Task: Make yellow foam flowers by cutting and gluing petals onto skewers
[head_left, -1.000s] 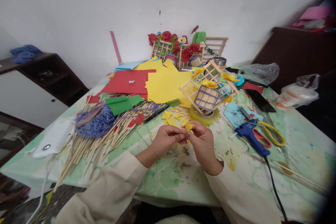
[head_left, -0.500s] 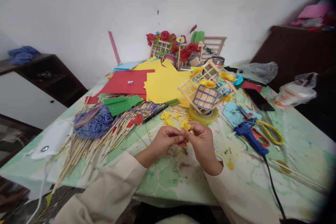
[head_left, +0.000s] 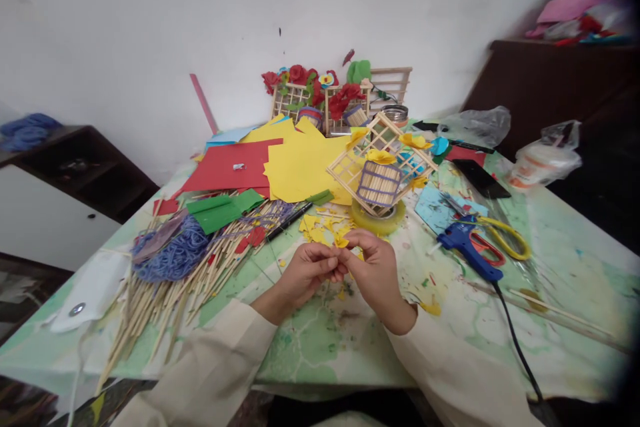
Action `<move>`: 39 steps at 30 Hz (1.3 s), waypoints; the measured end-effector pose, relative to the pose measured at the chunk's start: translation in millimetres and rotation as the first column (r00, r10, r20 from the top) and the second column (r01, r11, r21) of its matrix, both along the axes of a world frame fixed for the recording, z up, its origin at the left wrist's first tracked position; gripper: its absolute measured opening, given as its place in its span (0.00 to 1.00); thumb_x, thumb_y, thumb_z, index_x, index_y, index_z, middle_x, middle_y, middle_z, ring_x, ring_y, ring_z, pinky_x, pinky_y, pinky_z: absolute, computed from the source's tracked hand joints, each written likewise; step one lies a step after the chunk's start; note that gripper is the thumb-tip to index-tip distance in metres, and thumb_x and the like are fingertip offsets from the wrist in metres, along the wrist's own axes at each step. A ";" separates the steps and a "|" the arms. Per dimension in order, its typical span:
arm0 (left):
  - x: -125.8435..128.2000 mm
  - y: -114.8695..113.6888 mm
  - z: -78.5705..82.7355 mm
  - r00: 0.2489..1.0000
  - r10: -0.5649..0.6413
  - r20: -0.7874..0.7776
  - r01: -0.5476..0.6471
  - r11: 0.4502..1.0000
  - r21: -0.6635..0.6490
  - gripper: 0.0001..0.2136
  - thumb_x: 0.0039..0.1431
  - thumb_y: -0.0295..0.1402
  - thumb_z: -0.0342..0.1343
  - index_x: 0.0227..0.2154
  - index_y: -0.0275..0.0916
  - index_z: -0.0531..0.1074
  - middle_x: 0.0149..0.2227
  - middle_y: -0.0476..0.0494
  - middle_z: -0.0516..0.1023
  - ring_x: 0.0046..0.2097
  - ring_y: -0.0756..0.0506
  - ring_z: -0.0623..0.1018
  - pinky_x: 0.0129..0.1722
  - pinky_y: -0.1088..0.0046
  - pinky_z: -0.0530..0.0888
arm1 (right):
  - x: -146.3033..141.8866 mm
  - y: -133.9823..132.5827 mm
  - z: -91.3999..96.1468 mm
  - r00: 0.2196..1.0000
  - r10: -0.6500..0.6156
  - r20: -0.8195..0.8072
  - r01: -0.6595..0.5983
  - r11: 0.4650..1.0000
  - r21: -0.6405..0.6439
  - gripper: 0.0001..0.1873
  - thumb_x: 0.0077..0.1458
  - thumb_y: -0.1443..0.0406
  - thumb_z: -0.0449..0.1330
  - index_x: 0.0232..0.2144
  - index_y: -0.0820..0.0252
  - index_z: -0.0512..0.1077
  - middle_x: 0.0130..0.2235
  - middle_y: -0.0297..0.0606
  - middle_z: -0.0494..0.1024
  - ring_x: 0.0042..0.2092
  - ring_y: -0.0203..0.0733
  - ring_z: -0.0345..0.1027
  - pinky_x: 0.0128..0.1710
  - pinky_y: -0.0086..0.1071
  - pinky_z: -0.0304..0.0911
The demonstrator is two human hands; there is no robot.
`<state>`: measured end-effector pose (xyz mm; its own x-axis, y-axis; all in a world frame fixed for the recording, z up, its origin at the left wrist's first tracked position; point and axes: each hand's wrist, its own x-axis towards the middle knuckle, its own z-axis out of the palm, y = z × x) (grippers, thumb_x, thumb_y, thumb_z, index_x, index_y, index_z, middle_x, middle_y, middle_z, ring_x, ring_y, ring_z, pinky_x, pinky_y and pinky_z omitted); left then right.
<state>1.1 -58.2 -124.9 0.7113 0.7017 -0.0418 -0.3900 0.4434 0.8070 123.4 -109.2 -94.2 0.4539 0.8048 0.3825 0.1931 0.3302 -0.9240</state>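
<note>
Both hands meet near the table's front middle, fingertips pinched together around a small yellow paper piece (head_left: 341, 240), possibly a folded petal. My left hand (head_left: 309, 271) is closed at its lower left side, and my right hand (head_left: 374, 273) is closed on it from the right. Fingers hide most of the piece. Just behind lie yellow paper scraps (head_left: 315, 230). Beyond them a small stick lattice (head_left: 350, 170) with a stick basket (head_left: 379, 181) and yellow paper flowers (head_left: 415, 141) leans on a roll of yellowish tape (head_left: 357, 215).
At left, purple yarn (head_left: 170, 257) rests on thin wooden sticks (head_left: 145, 307). Yellow sheets (head_left: 300, 170) and red paper (head_left: 220, 170) lie behind. To the right are a blue glue gun (head_left: 470, 250) with a cord, yellow-handled scissors (head_left: 515, 243), a phone (head_left: 483, 179) and a bagged cup (head_left: 537, 163).
The whole view has shifted slightly, so the table's things appear further left. Both hands keep their pinch on the yellow paper piece, with little visible finger movement.
</note>
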 end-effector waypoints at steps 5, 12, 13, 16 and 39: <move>-1.4 0.0 -1.5 0.999 -0.028 -0.039 0.028 1.000 0.011 0.09 0.42 0.33 0.67 0.27 0.35 0.78 0.22 0.45 0.77 0.22 0.52 0.74 0.23 0.79 0.68 | 0.2 -2.6 2.8 0.999 -0.003 0.049 0.001 0.999 0.034 0.05 0.41 0.69 0.60 0.17 0.58 0.71 0.24 0.34 0.73 0.30 0.38 0.67 0.32 0.33 0.62; -0.6 1.4 0.9 0.993 0.014 -0.119 -0.005 0.997 0.075 0.10 0.40 0.36 0.67 0.26 0.35 0.78 0.25 0.45 0.77 0.25 0.51 0.74 0.29 0.74 0.70 | 2.0 -3.5 3.1 0.996 -0.011 0.089 0.008 0.999 0.038 0.05 0.40 0.70 0.60 0.17 0.58 0.71 0.23 0.33 0.73 0.28 0.38 0.67 0.31 0.33 0.63; -1.8 3.9 3.5 0.990 0.040 -0.133 -0.027 0.994 0.103 0.10 0.40 0.35 0.68 0.25 0.35 0.78 0.26 0.45 0.78 0.27 0.51 0.74 0.32 0.73 0.70 | 2.5 -3.6 3.8 0.994 -0.002 0.107 -0.001 1.000 0.027 0.05 0.41 0.69 0.61 0.18 0.58 0.72 0.23 0.34 0.73 0.29 0.38 0.67 0.31 0.33 0.63; -8.5 15.1 14.7 0.973 0.166 -0.161 -0.130 0.969 0.209 0.12 0.38 0.33 0.68 0.28 0.35 0.78 0.31 0.44 0.79 0.33 0.49 0.75 0.37 0.72 0.70 | 4.7 -3.6 5.6 0.984 0.027 0.175 -0.029 1.000 0.009 0.04 0.44 0.67 0.62 0.20 0.57 0.73 0.25 0.35 0.76 0.30 0.39 0.69 0.32 0.33 0.64; 0.7 8.9 63.8 0.971 0.182 -0.156 -0.117 0.928 0.353 0.13 0.45 0.34 0.65 0.34 0.34 0.71 0.31 0.45 0.75 0.31 0.51 0.75 0.34 0.73 0.72 | 5.4 8.9 27.6 0.965 -0.119 0.233 0.097 0.990 0.107 0.05 0.46 0.63 0.64 0.24 0.58 0.72 0.29 0.35 0.75 0.34 0.40 0.68 0.36 0.35 0.64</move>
